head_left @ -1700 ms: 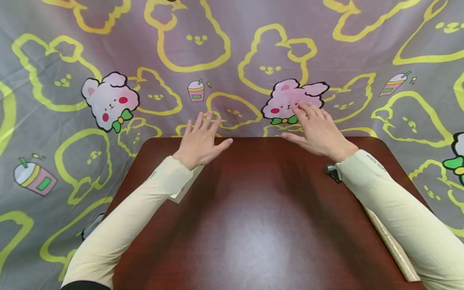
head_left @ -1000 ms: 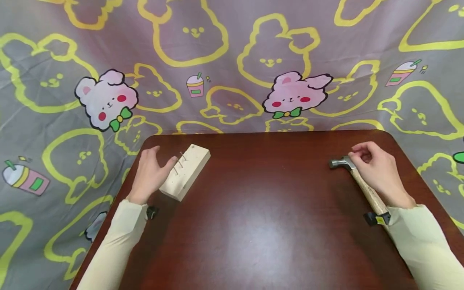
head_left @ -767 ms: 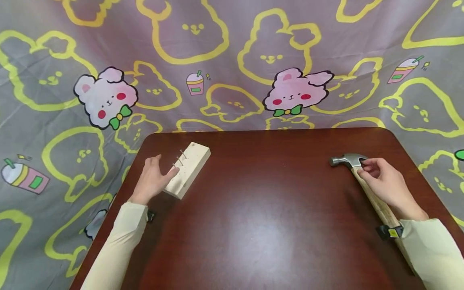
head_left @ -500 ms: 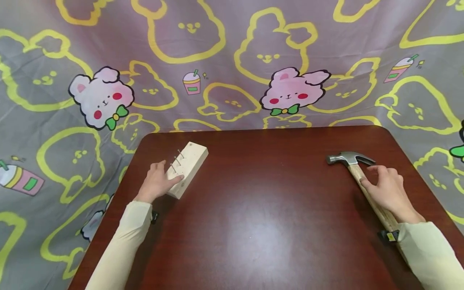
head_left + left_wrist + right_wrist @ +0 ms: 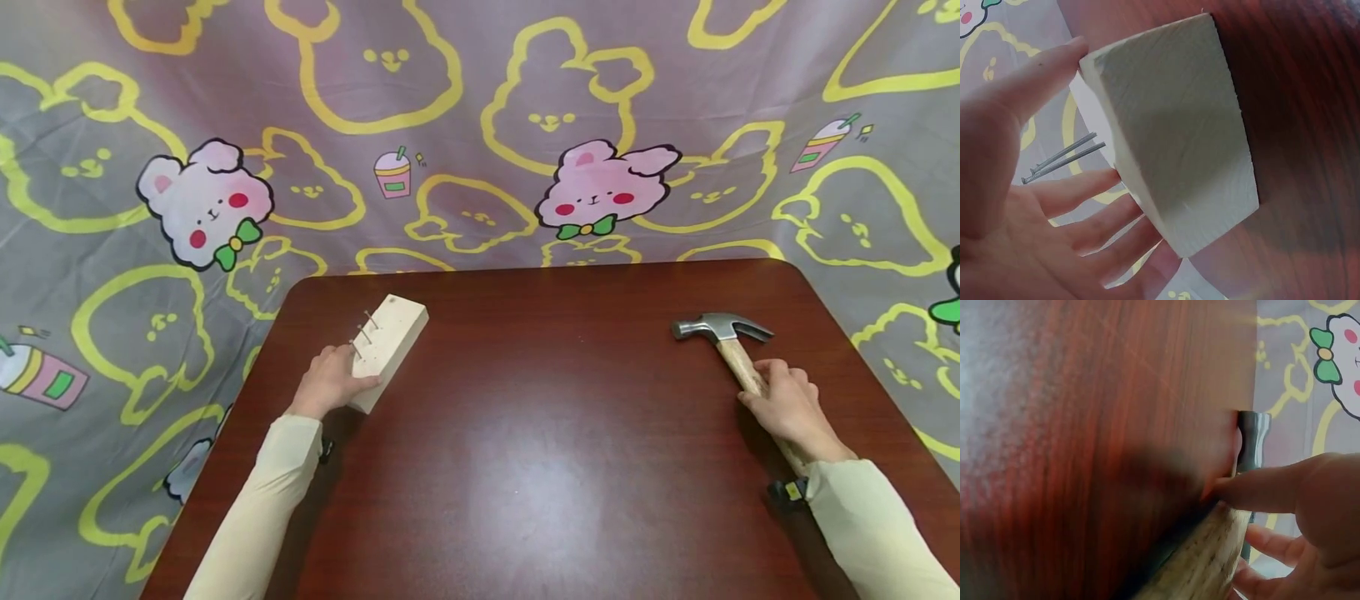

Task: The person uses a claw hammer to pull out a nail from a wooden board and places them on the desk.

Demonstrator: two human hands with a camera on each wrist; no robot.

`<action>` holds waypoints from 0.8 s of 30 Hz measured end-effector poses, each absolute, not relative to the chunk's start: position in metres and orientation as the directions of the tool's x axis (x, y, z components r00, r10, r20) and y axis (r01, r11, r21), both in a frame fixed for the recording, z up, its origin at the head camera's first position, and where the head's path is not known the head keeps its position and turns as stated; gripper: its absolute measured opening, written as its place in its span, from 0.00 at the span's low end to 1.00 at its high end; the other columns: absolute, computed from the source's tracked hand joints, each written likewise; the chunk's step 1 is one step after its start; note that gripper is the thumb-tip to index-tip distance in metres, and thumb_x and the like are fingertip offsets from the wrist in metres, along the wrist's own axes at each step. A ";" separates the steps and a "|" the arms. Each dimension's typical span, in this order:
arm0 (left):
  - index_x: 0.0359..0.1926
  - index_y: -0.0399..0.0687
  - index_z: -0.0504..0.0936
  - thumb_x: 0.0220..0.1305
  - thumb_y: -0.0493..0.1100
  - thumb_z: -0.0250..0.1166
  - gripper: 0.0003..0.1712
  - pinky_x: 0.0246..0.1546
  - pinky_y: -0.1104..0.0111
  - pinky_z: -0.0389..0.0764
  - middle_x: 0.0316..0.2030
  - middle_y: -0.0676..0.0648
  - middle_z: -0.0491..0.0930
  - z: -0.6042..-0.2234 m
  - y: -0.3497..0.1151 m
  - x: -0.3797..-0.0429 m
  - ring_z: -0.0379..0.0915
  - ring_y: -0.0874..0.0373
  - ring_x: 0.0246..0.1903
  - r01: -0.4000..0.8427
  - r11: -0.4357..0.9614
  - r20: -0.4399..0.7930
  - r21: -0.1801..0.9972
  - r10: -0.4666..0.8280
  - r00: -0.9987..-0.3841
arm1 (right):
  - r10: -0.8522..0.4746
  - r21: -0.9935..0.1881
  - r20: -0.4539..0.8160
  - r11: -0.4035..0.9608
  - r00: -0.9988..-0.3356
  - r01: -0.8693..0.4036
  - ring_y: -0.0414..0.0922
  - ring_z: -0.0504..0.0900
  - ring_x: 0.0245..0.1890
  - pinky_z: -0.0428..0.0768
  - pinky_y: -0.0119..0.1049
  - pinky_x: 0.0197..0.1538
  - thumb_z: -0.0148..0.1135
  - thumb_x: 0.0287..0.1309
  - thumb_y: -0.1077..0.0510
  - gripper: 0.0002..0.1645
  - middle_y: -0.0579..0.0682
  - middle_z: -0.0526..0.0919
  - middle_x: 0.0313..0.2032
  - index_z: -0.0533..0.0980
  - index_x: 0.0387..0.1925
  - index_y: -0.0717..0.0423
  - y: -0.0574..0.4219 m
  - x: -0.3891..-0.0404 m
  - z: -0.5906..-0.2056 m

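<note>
A pale wooden block (image 5: 397,337) lies at the left of the table, with three nails (image 5: 372,320) standing up out of its top. My left hand (image 5: 328,383) holds its near end, thumb along one edge and fingers along the opposite one. The left wrist view shows the block's end face (image 5: 1179,137) between thumb and fingers. On the right lies a claw hammer (image 5: 738,362) with a steel head and wooden handle. My right hand (image 5: 795,408) grips the handle below the head, thumb on the near side; palm and wrist hide its lower part.
The dark reddish-brown table (image 5: 540,400) has rounded far corners. A grey curtain (image 5: 465,125) printed with yellow outlines and cartoon rabbits hangs behind it and down both sides. Each wrist carries a small black camera (image 5: 787,493).
Both hands came down from above the far table edge, the left to the block and the right to the hammer. The right hand slid from the hammer's head down to its handle and closed around it.
</note>
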State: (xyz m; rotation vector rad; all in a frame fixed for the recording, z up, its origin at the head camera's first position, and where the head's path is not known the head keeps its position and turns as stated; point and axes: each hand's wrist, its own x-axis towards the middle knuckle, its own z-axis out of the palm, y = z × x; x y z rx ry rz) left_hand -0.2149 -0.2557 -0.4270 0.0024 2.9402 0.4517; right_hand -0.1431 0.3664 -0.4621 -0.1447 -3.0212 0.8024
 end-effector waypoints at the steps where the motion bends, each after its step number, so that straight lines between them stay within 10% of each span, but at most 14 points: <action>1: 0.58 0.29 0.70 0.52 0.58 0.70 0.44 0.42 0.47 0.75 0.47 0.31 0.73 -0.427 -0.256 -0.215 0.69 0.40 0.44 -0.026 0.954 -0.164 0.298 0.025 -0.986 | 0.087 -0.490 -0.009 0.868 -0.996 0.080 0.73 0.66 0.44 0.65 0.61 0.43 0.61 0.57 0.59 0.35 0.79 0.68 0.47 0.60 0.58 0.78 0.367 -0.143 -0.462; 14: 0.65 0.33 0.67 0.57 0.57 0.68 0.44 0.56 0.35 0.64 0.63 0.28 0.63 -0.432 -0.257 -0.213 0.60 0.29 0.60 -0.051 0.936 -0.180 0.348 0.014 -0.984 | 0.034 -0.303 -0.210 0.948 -0.977 0.098 0.70 0.75 0.42 0.73 0.58 0.33 0.67 0.50 0.48 0.44 0.77 0.72 0.51 0.63 0.60 0.71 0.380 -0.157 -0.443; 24: 0.63 0.33 0.69 0.57 0.56 0.68 0.42 0.56 0.36 0.65 0.62 0.30 0.69 -0.430 -0.254 -0.213 0.63 0.32 0.60 -0.071 0.930 -0.179 0.360 -0.006 -0.984 | 0.045 -0.435 -0.039 0.899 -0.998 0.057 0.80 0.65 0.47 0.65 0.68 0.48 0.58 0.59 0.58 0.38 0.87 0.64 0.52 0.59 0.63 0.79 0.370 -0.146 -0.463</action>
